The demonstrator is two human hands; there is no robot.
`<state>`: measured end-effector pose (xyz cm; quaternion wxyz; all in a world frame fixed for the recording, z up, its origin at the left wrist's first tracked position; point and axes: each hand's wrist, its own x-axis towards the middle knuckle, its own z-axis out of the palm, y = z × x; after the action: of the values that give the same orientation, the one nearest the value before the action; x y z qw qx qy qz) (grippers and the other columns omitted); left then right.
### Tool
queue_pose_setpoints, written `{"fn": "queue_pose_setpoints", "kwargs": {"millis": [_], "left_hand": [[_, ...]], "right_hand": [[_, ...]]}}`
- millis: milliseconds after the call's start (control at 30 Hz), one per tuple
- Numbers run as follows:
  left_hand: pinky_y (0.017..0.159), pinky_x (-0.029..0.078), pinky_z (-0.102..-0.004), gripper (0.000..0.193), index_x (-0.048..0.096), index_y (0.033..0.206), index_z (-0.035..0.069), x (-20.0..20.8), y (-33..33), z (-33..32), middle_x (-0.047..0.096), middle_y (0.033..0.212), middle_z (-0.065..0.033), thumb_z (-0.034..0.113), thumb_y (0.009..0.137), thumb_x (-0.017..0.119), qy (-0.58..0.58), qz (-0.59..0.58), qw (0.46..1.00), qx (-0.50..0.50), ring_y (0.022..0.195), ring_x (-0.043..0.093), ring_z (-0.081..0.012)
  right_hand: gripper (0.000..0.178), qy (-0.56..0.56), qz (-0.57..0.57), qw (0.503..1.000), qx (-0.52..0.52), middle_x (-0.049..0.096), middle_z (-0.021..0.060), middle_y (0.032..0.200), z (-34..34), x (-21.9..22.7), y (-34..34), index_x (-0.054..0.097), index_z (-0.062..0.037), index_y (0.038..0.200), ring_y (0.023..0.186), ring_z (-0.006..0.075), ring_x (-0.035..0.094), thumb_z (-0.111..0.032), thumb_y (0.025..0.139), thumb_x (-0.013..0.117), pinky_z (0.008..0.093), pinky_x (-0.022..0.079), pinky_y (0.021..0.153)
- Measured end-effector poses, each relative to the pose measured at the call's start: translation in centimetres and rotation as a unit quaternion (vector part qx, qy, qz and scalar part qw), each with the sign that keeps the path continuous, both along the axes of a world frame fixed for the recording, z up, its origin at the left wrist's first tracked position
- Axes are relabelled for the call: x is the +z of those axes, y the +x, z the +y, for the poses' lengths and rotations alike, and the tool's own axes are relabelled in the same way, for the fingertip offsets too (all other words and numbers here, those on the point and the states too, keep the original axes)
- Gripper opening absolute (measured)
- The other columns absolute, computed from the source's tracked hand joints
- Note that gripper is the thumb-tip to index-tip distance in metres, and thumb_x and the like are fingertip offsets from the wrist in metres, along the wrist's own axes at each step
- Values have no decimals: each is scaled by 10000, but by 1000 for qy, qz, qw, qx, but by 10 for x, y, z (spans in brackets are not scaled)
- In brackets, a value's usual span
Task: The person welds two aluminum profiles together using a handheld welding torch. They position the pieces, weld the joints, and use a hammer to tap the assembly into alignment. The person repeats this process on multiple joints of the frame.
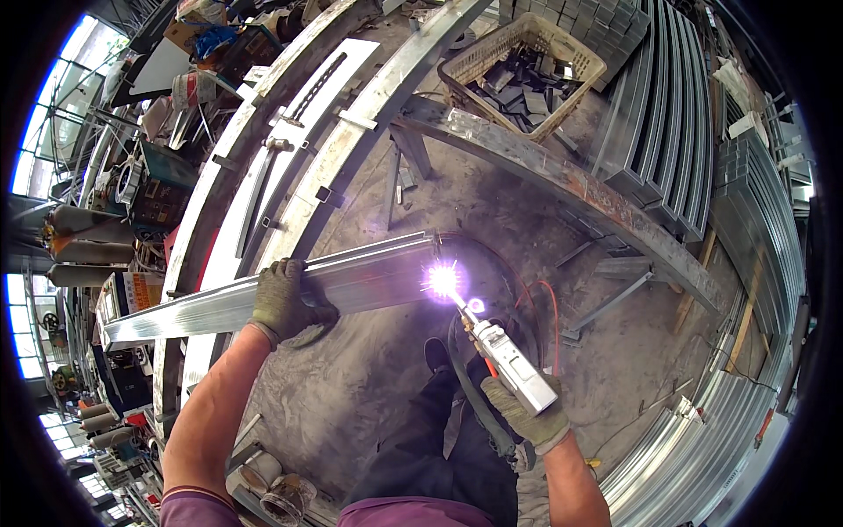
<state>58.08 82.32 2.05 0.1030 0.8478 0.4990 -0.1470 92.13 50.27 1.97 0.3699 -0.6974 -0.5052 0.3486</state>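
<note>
A long silvery metal profile (378,279) lies across the steel rails and reaches out over the floor. My left hand (288,303), in a greenish work glove, is wrapped over its near edge. In my gloved right hand (529,415) is a white handheld welding gun (514,364), tilted up and left. Its nozzle is at the right end of the profile, where a bright violet-white glare (443,279) with sparks hides the contact spot. A dark sleeved cable (479,413) hangs beside the gun.
Steel rails (351,136) run along the left, with a hammer (279,144) on them. A steel beam (562,167) crosses beyond the profile. Behind it stands a plastic crate (457,79) of small metal pieces. Metal tubes (659,114) are stacked at right; an orange hose (557,325) curves over the floor.
</note>
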Motion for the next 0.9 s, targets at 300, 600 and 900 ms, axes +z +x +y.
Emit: {"fn": "queue_pose_setpoints", "kwargs": {"millis": [300,600,900], "left_hand": [[1152,478,-499,1183,602,1409,-72,0,1,0,655,1324,-227,621,560,1048,-13,-10,1000,13,1287,612,-405],[1163,472,-495,1196,592,1432,-56,0,0,1,656,1368,-219,701,601,1000,-24,11,1000,8,1307,613,-386],[1166,468,-491,1197,598,1423,-55,1,2,0,665,1354,-227,715,596,993,-14,7,1000,8,1305,612,-392]], "right_hand": [[311,6,-11,1000,-2,845,83,1069,-1,1,-1,828,-82,1196,936,251,824,-225,935,920,369,662,803],[337,-7,3,1000,2,843,93,1102,-6,1,-1,822,-78,1224,963,253,826,-230,939,919,373,661,810],[339,-8,16,1000,-8,841,93,1081,-10,-4,-3,825,-83,1215,938,259,826,-229,927,930,378,664,791]]}}
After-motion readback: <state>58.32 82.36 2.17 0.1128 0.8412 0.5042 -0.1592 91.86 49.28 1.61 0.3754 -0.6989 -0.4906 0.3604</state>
